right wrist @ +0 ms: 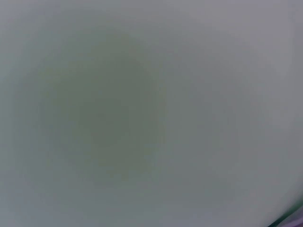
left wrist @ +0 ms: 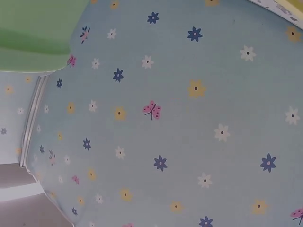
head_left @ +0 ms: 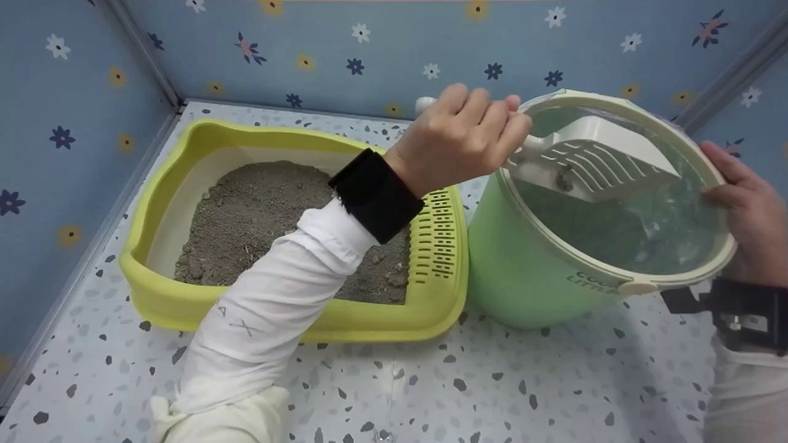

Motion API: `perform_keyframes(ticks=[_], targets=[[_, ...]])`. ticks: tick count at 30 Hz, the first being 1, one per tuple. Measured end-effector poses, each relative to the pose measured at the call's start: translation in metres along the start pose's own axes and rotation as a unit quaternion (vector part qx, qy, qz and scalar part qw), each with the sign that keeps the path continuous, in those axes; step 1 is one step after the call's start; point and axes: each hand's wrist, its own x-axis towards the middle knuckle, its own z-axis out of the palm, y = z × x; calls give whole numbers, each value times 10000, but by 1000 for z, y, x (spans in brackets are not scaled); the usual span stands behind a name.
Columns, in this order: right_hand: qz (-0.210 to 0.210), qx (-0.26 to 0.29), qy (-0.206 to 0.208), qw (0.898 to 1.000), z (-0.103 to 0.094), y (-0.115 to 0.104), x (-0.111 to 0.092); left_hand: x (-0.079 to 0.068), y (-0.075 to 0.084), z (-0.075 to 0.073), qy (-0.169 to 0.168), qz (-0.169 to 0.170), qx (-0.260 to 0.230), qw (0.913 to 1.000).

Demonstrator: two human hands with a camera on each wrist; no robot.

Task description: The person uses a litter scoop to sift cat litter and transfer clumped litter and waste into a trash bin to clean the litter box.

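Note:
My left hand (head_left: 462,138) grips the handle of a white slotted litter scoop (head_left: 606,157). The scoop's head hangs tilted within the mouth of a pale green bin (head_left: 529,264), with a small grey-brown clump (head_left: 564,177) on its slots. My right hand (head_left: 754,212) holds the bin's cream rim (head_left: 683,280) on the right, thumb and fingers at the edge; the bin leans that way. A clear bag liner (head_left: 668,215) shows inside. In the left wrist view the bin (left wrist: 38,35) fills the upper left corner. The right wrist view is a pale blur.
Left of the bin, right beside it, stands a yellow litter box (head_left: 381,323) holding grey litter (head_left: 252,203), with a slotted ledge on its right side. Flower-patterned blue walls (head_left: 394,67) enclose the speckled floor (head_left: 443,394) at the back and sides.

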Motion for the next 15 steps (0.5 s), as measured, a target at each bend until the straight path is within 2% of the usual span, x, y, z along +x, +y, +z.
perform_keyframes(ticks=[7, 15], targets=[[61, 444, -36, 9990, 0, -1, -2, 1, 1, -3, -15, -353, -19, 9994], [77, 411, -20, 9991, 1, 0, -1, 1, 3, -8, 3, -305, 53, 9995]])
